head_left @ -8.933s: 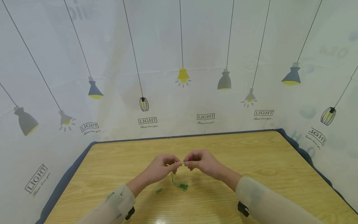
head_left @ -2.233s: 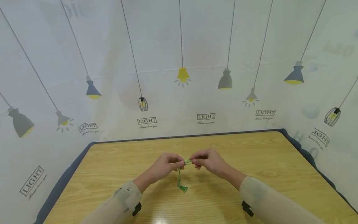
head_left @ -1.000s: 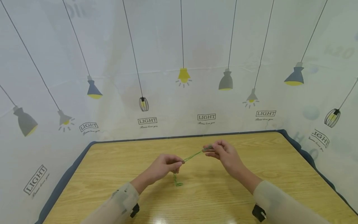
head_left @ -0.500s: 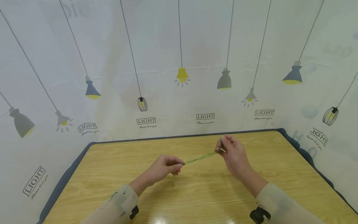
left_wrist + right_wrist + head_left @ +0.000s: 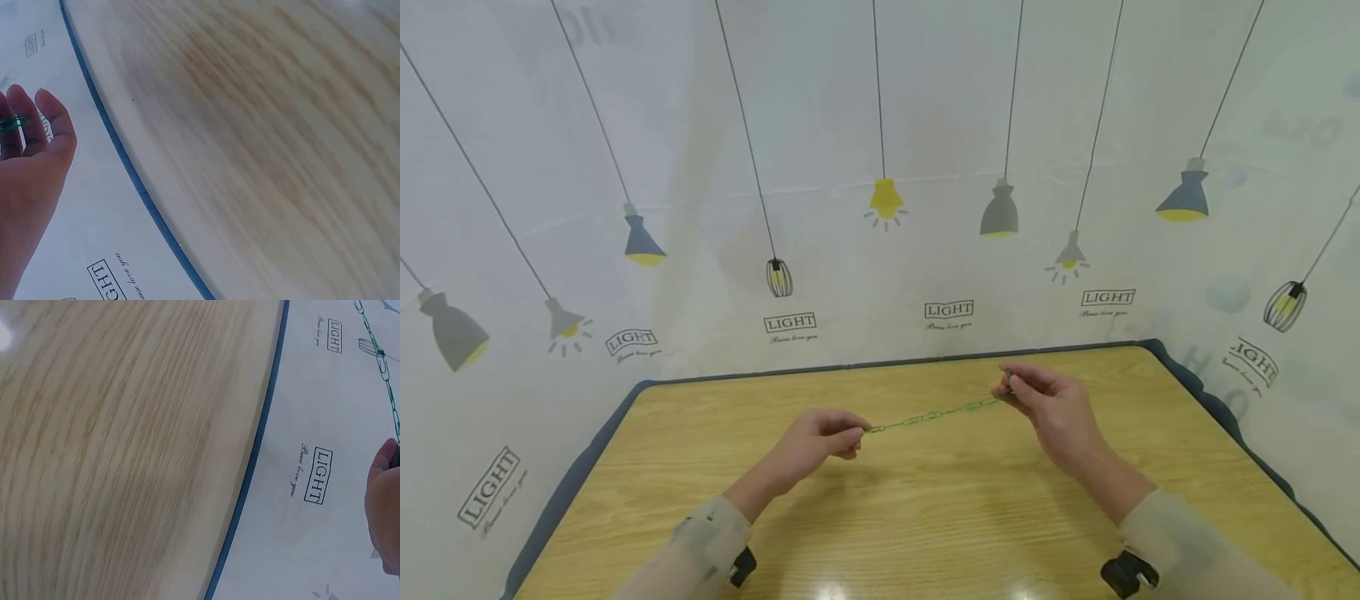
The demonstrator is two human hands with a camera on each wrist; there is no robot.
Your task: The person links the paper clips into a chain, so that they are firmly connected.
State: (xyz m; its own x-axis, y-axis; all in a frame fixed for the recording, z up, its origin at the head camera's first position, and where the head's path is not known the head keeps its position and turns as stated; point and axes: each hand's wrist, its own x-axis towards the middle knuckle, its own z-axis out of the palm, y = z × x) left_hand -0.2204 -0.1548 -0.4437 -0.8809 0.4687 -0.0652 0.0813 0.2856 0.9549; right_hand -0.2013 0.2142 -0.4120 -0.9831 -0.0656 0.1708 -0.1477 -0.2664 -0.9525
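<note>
A chain of green paper clips (image 5: 933,415) hangs stretched between my two hands above the table, rising slightly toward the right. My left hand (image 5: 808,446) pinches its left end between thumb and fingertips. In the left wrist view, a bit of green clip (image 5: 12,124) crosses the fingers of that hand. Farther right and a little higher, my right hand (image 5: 1060,417) grips the other end, with part of it bunched and hidden in the fingers. The right wrist view catches the linked clips (image 5: 383,365) running up from the hand (image 5: 384,509) at the frame's edge.
Below the hands lies a wood-grain table (image 5: 910,525) with a dark blue edge (image 5: 850,367). A white cloth (image 5: 820,167) printed with lamps and the word LIGHT stands behind and at both sides. Each wrist carries a small black camera (image 5: 743,568).
Earlier the hands were close together, with the chain hanging from the left hand and a loose clip on the table. My right hand has since moved right, drawing the paper clip chain out straight.
</note>
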